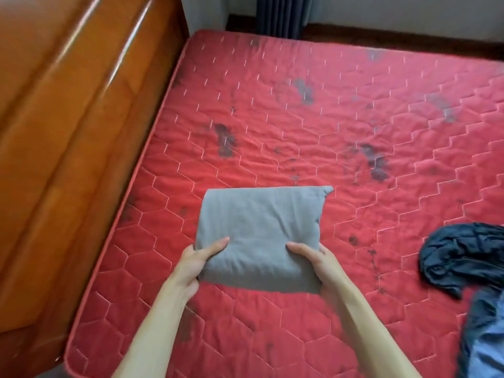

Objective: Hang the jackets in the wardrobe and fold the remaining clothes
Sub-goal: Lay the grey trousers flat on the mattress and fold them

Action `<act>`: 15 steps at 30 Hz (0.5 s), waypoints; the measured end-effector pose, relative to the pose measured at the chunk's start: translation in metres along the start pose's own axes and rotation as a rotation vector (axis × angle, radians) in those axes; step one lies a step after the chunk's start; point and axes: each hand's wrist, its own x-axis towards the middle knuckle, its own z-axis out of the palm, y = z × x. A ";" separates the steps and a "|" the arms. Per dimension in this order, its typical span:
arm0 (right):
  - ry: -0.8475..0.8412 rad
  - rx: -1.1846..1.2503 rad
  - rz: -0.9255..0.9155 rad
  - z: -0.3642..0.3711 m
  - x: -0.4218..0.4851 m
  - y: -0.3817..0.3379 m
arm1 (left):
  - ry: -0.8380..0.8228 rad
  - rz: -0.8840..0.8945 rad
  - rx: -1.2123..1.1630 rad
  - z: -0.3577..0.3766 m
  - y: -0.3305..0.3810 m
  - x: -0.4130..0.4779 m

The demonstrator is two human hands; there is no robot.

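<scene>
While you look down, your two hands hold a folded grey cloth over the red mattress. Your left hand grips the near left corner of the cloth. Its thumb lies flat on top, and the other fingers go under the fabric, where they are hidden. Your right hand grips the near right corner in the same way, with the thumb on top and the fingers hidden below. So each hand is clamped on the cloth, with the fabric between thumb and fingers.

The cloth is a thick rectangle with soft wrinkles in the middle, and one small corner stands out at the far right. Its near edge is lifted from the mattress. Whether the far edge touches the mattress, I cannot tell. The cloth is over the near middle part of the mattress, closer to the left side than to the right.

The mattress has a quilted pattern of hexagons and several dark stains. On the left, a glossy wooden board stands just beside its edge. At the right edge of the view, a crumpled dark garment lies on the mattress, well apart from the cloth. A blue garment lies next to it, nearer to you. Behind the mattress hangs a dark curtain.
</scene>
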 end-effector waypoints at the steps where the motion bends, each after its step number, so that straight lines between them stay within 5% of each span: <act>1: -0.016 0.014 -0.037 0.004 -0.019 -0.015 | -0.003 0.039 -0.029 0.001 0.016 -0.017; 15: -0.380 -0.007 -0.169 0.030 -0.234 -0.122 | -0.143 0.536 -0.091 -0.011 0.149 -0.241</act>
